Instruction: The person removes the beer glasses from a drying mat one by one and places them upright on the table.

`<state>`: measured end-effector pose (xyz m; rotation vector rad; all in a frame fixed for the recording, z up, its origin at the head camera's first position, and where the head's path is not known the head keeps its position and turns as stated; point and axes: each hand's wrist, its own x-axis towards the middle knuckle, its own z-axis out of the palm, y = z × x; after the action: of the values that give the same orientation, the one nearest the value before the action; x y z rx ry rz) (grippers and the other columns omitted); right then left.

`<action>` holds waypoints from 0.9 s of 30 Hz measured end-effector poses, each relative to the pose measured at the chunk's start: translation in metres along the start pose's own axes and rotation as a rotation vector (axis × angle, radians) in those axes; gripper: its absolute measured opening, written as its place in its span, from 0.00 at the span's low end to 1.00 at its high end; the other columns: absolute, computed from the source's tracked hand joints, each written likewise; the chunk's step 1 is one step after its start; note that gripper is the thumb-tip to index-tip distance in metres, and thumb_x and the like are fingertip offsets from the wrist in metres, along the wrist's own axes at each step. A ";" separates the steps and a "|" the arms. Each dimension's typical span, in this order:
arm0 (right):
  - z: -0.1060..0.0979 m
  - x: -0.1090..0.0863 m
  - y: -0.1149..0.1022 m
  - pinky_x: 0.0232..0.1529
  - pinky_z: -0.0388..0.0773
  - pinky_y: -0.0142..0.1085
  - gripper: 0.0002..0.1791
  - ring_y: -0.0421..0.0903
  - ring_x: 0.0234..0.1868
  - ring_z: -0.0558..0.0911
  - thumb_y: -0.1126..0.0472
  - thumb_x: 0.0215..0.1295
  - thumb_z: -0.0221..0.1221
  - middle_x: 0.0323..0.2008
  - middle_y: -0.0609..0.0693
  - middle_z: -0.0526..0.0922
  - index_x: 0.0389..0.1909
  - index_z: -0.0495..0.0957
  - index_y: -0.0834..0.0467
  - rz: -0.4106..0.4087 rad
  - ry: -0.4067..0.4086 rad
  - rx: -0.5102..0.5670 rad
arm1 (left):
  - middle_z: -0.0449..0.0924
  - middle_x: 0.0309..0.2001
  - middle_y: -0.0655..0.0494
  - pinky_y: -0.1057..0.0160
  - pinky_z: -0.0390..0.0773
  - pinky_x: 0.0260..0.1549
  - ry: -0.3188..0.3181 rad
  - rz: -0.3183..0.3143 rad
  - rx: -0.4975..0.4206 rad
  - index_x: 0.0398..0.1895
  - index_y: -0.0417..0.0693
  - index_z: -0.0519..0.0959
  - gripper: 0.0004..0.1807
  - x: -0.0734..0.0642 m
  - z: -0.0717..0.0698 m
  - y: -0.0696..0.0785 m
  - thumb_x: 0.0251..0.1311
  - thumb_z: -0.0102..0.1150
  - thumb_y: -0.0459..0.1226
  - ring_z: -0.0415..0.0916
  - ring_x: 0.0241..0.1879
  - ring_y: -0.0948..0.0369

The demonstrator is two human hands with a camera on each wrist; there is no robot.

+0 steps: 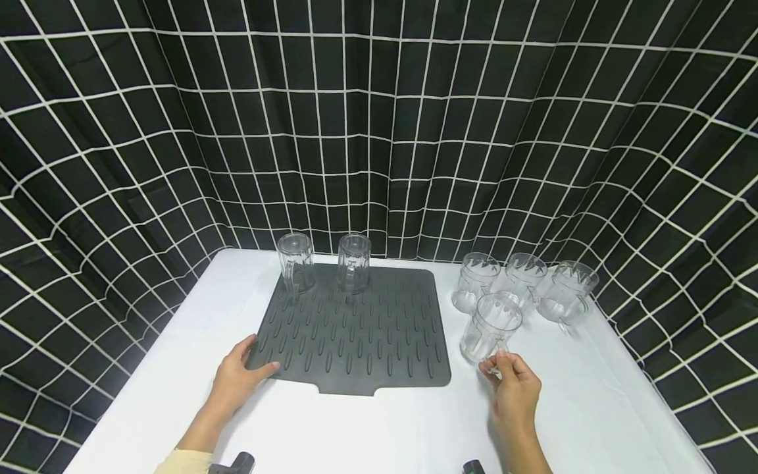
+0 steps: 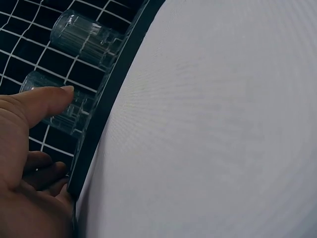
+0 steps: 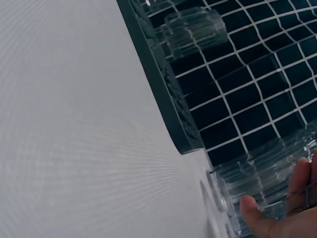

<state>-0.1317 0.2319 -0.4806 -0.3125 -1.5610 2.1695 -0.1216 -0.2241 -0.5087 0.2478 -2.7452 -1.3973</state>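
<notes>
At the front right of the white table, my right hand point(image 1: 514, 392) pinches the handle of a clear glass mug point(image 1: 493, 329). That mug point(image 3: 262, 171) also shows beside the thumb in the right wrist view; some of the fingers are cut off there. My left hand point(image 1: 237, 375) rests at the front left corner of a dark grey ribbed mat point(image 1: 361, 329), thumb and fingers spread around the corner. In the left wrist view the thumb point(image 2: 49, 101) is straight. Two glass mugs, one at the back left point(image 1: 297, 263) and one beside it point(image 1: 354, 264), stand on the mat.
Behind the held mug stand three more glass mugs: one on the left point(image 1: 475, 283), one in the middle point(image 1: 521, 280) and one on the right point(image 1: 566, 293). A black curtain with white grid lines point(image 1: 379, 131) surrounds the white table point(image 1: 403, 428) at the back and sides.
</notes>
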 end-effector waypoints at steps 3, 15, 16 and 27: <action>-0.001 0.000 0.002 0.40 0.84 0.39 0.16 0.48 0.28 0.82 0.69 0.71 0.53 0.25 0.58 0.77 0.31 0.70 0.81 -0.003 -0.004 -0.014 | 0.53 0.70 0.32 0.40 0.51 0.66 -0.001 0.008 0.017 0.72 0.32 0.53 0.50 -0.001 0.000 0.001 0.55 0.69 0.47 0.49 0.69 0.38; -0.004 0.000 0.009 0.41 0.84 0.39 0.16 0.49 0.30 0.81 0.69 0.72 0.51 0.25 0.59 0.77 0.34 0.68 0.83 0.000 0.005 -0.053 | 0.52 0.70 0.31 0.39 0.51 0.66 -0.024 0.027 0.051 0.72 0.33 0.52 0.49 0.002 0.000 -0.005 0.55 0.69 0.44 0.50 0.69 0.37; -0.004 0.000 0.009 0.41 0.84 0.39 0.16 0.49 0.30 0.81 0.69 0.72 0.51 0.25 0.59 0.77 0.33 0.68 0.83 0.001 0.005 -0.052 | 0.52 0.70 0.31 0.39 0.51 0.65 -0.021 0.034 0.059 0.72 0.32 0.52 0.49 0.003 0.001 -0.005 0.55 0.69 0.44 0.50 0.69 0.37; -0.005 0.002 0.013 0.42 0.83 0.39 0.15 0.50 0.32 0.81 0.69 0.72 0.50 0.25 0.58 0.77 0.33 0.69 0.83 -0.004 -0.001 -0.078 | 0.51 0.70 0.30 0.37 0.53 0.64 -0.014 0.062 0.107 0.72 0.32 0.52 0.49 0.003 0.001 -0.007 0.54 0.69 0.41 0.50 0.68 0.36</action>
<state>-0.1347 0.2335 -0.4939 -0.3332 -1.6483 2.1097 -0.1241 -0.2277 -0.5150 0.1568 -2.8166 -1.2449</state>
